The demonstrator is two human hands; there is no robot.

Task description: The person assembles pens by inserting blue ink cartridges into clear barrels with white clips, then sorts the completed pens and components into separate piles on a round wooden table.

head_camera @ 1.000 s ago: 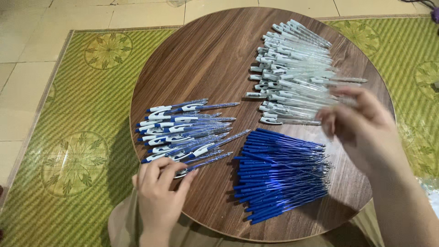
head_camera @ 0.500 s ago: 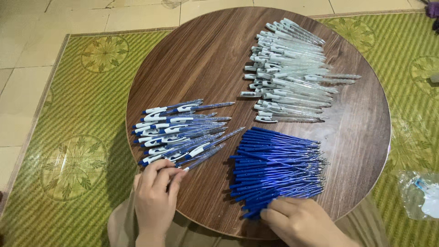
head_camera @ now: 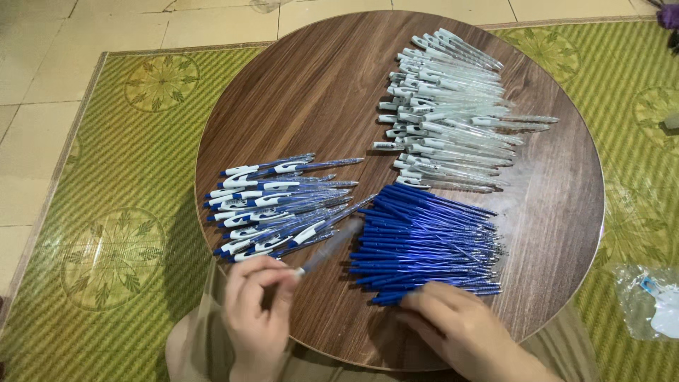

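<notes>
The left hand [head_camera: 258, 311] hovered over the near edge of the round wooden bench [head_camera: 311, 92], its fingers pressed together around the white end of a clear pen barrel [head_camera: 327, 249]; the barrel slanted up and away toward the middle of the bench, blurred, its far tip reaching just beside the gap between two heaps; the right hand [head_camera: 460, 329] lay at the near edge too, fingers curled down and touching the near ends of the blue refills [head_camera: 424, 244], though whether it pinched one of them could not be told.

The blue refills lay as a fanned heap in the near-middle of the bench, their tips pointing toward the right edge; to their left, near the left edge, lay a heap of blue-and-white pens [head_camera: 276, 205], stacked roughly parallel with clips to the left; toward the far right part of the bench lay a larger heap of clear barrels with white clips [head_camera: 445, 106], well apart from the left hand and just beyond the refills.

The bench stood on a green woven mat [head_camera: 106, 247] patterned with round yellow motifs; pale floor tiles [head_camera: 42, 56] showed past the mat's far edge; a crumpled clear plastic bag [head_camera: 647, 301] lay on the mat to the right of the bench; beige cloth showed beneath the wrists at the near edge.
</notes>
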